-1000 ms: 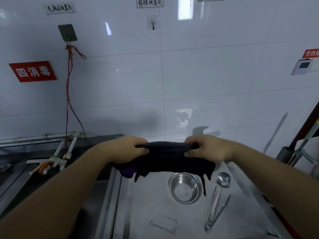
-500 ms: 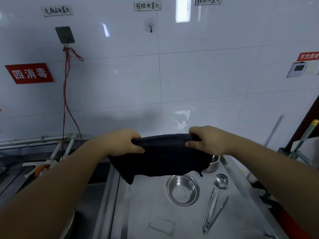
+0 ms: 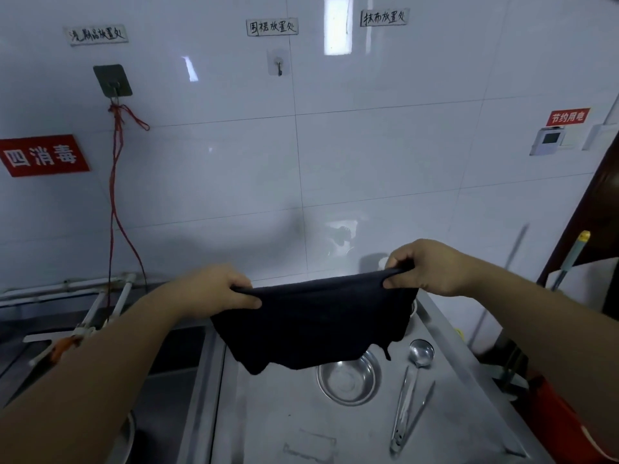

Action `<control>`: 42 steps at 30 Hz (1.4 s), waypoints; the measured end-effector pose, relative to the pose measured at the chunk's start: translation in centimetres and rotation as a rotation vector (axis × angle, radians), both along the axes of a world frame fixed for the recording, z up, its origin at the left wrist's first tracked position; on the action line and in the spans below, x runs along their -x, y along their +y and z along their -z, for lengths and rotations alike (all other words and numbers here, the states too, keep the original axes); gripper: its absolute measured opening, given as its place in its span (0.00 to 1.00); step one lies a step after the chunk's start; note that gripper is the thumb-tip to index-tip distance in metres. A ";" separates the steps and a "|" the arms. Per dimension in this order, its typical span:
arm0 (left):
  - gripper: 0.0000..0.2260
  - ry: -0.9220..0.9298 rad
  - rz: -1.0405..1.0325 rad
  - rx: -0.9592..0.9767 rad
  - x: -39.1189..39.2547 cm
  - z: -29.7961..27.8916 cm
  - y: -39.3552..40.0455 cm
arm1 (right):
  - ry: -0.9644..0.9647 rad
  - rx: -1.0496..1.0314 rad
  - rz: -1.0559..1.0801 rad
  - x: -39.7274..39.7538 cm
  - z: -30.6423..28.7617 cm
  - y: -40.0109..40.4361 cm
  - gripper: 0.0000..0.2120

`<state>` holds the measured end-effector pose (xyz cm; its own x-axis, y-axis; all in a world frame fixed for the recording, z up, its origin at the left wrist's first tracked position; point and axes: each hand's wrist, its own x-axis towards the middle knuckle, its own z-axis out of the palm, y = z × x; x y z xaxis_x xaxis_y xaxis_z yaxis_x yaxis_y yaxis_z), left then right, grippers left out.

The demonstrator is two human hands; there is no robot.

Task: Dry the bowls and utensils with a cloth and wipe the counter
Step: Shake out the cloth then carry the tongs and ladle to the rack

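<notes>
A dark cloth [image 3: 315, 323] hangs spread out between my hands above the steel counter [image 3: 301, 423]. My left hand [image 3: 217, 289] pinches its left top corner and my right hand [image 3: 432, 266] pinches the right top corner. Below the cloth's lower edge sits a small steel bowl [image 3: 350, 383], partly covered by the cloth. To its right lie a steel ladle [image 3: 420, 354] and metal tongs [image 3: 407, 413]. A second bowl's rim [image 3: 414, 308] peeks out behind the cloth's right side.
A sink basin [image 3: 174, 360] lies left of the counter, with white pipes [image 3: 100, 303] and a red cord [image 3: 115, 202] on the tiled wall. A wall hook [image 3: 279, 65] hangs above. A mop handle [image 3: 569, 259] and a red object [image 3: 562, 420] stand at the right edge.
My hands have moved apart and slightly up, stretching the bunched cloth into a wider sheet. The cloth now hangs lower over the bowl.
</notes>
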<state>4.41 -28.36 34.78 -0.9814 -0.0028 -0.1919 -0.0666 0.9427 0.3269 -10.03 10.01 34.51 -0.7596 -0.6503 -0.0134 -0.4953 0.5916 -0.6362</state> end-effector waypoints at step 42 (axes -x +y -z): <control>0.07 -0.165 -0.396 -0.572 4.3 18.7 25.7 | -0.189 0.003 0.184 7.8 18.2 29.4 0.09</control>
